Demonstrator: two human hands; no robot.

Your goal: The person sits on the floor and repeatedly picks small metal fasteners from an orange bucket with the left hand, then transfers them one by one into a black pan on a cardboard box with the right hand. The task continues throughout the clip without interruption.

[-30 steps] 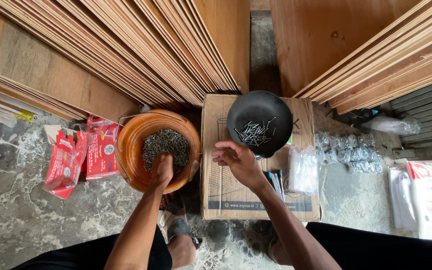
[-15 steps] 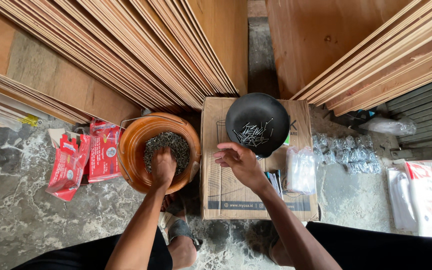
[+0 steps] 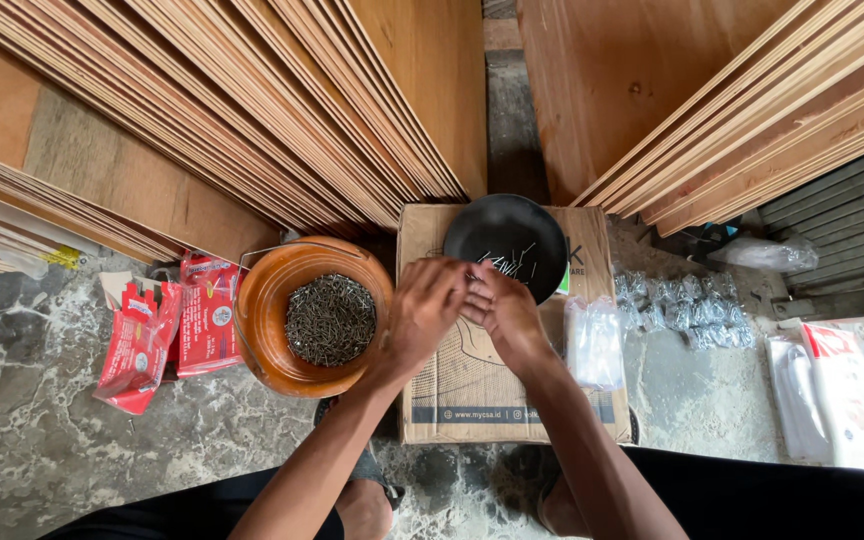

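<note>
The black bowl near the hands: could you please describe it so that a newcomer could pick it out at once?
Start at the cardboard box lying flat on the stone floor below the leaning plywood sheets. The black bowl sits on the box's far end, just beyond the left hand and right hand. Unlike the orange bowl heaped with nails beside the box, it is dark, shallow and holds only a few scattered nails.

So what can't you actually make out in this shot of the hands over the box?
Head view only:
- What the left hand and right hand hold: their fingers overlap and hide it.
- The front rim of the round black bowl: behind both hands.
- The brown cardboard box: its top is partly covered by bowl and hands.
- The small dark nails in the round orange tub: too small to tell apart.
</note>
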